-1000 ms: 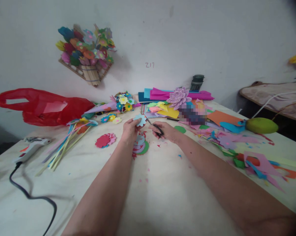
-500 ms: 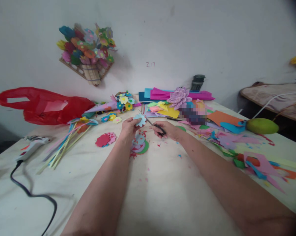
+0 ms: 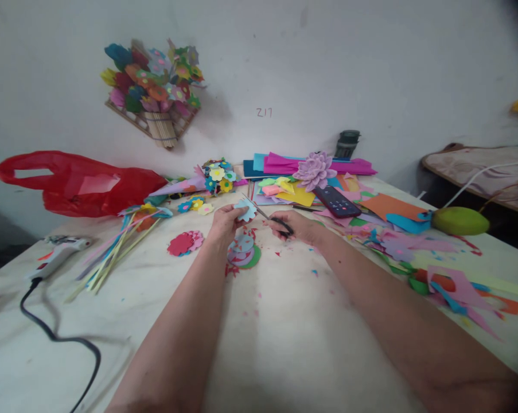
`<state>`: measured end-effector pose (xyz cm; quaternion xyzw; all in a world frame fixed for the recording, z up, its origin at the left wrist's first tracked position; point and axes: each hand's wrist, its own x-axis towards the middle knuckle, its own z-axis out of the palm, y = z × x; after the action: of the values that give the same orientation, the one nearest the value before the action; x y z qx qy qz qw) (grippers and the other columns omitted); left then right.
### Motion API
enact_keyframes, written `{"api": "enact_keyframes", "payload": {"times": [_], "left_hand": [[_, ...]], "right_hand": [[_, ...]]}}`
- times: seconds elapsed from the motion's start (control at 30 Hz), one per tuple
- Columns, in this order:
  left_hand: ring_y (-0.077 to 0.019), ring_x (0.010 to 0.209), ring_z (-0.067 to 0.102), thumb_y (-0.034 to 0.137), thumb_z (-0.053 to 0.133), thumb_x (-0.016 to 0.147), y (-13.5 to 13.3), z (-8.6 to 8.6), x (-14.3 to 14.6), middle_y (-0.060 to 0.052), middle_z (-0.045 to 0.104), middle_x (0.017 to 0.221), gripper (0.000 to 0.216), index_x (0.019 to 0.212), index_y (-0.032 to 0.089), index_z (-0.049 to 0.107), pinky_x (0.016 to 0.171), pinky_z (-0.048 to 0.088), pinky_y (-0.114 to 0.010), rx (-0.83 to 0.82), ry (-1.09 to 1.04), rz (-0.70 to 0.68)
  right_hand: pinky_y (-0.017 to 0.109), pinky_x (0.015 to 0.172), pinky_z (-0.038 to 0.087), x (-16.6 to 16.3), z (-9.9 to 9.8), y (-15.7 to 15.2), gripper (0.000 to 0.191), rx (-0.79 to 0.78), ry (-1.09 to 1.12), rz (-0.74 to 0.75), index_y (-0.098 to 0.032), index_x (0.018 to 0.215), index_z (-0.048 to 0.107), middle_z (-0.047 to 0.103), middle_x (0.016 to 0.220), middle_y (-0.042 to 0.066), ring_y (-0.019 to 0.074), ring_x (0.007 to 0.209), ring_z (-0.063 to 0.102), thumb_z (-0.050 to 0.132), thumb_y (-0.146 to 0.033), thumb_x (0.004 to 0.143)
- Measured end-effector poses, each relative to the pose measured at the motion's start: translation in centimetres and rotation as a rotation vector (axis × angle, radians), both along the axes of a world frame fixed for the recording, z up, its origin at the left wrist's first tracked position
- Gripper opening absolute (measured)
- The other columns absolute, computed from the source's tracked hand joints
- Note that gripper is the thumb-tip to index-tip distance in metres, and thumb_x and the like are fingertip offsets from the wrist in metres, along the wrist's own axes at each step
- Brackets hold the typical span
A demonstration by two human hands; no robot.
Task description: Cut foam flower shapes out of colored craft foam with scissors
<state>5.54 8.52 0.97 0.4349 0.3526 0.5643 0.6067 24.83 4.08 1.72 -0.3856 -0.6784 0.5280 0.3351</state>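
Between the thumb and fingers of my left hand (image 3: 225,222) is a light blue paper flower (image 3: 245,210) with a scalloped edge. My right hand (image 3: 296,225) is closed round the black handles of a pair of scissors (image 3: 262,213). Their blades point up and left, beside the flower's right edge; whether they touch it I cannot tell. Just below the hands lie several overlapping paper discs (image 3: 245,255) in light blue, purple and green, with red scraps around them. To the left of these rests a small pile of red and pink paper flowers (image 3: 185,243).
A corded power strip (image 3: 61,257), thin paper strips (image 3: 112,246) and a red plastic bag (image 3: 86,186) lie on the left. Behind the hands are coloured sheets (image 3: 299,195), a purple flower (image 3: 314,170) and a phone (image 3: 337,202). Scraps (image 3: 452,287) and a green fruit (image 3: 460,221) are at right.
Hardly anything differs. The view has shifted very slightly; both hands keep hold of the light blue flower and the scissors in nearly the same place.
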Motion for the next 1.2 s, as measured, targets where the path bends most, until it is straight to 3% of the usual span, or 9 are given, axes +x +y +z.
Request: {"api": "enact_keyframes", "payload": {"times": [0.33, 0.7, 1.2], "left_hand": [[-0.0145, 0.053, 0.062, 0.022, 0.078, 0.052, -0.4, 0.5, -0.4, -0.007, 0.066, 0.061, 0.022, 0.066, 0.011, 0.066, 0.052, 0.049, -0.025, 0.014, 0.107, -0.013], [-0.0152, 0.057, 0.064, 0.030, 0.082, 0.051, -0.4, 0.2, -1.0, -0.007, 0.068, 0.066, 0.028, 0.068, 0.012, 0.069, 0.057, 0.051, -0.025, 0.119, 0.131, -0.071], [-0.0154, 0.056, 0.064, 0.031, 0.081, 0.054, -0.4, 0.2, -1.0, -0.007, 0.068, 0.065, 0.027, 0.069, 0.012, 0.069, 0.057, 0.050, -0.025, 0.144, 0.154, -0.105]], "right_hand": [[0.021, 0.038, 0.022, 0.4, 0.6, -0.1, 0.028, -0.036, -0.055, 0.021, -0.018, 0.065, 0.045, 0.047, 0.054, -0.003, 0.0067, 0.043, 0.041, 0.055, -0.041, 0.076], [0.021, 0.039, 0.023, 0.3, 1.1, -0.6, 0.029, -0.035, -0.025, 0.034, -0.018, 0.061, 0.041, 0.046, 0.052, -0.003, 0.0065, 0.043, 0.040, 0.056, -0.039, 0.075], [0.020, 0.039, 0.025, 0.4, 0.6, -0.2, 0.026, -0.026, -0.057, 0.020, -0.016, 0.069, 0.048, 0.049, 0.054, -0.003, 0.0065, 0.044, 0.042, 0.057, -0.040, 0.076]]}}
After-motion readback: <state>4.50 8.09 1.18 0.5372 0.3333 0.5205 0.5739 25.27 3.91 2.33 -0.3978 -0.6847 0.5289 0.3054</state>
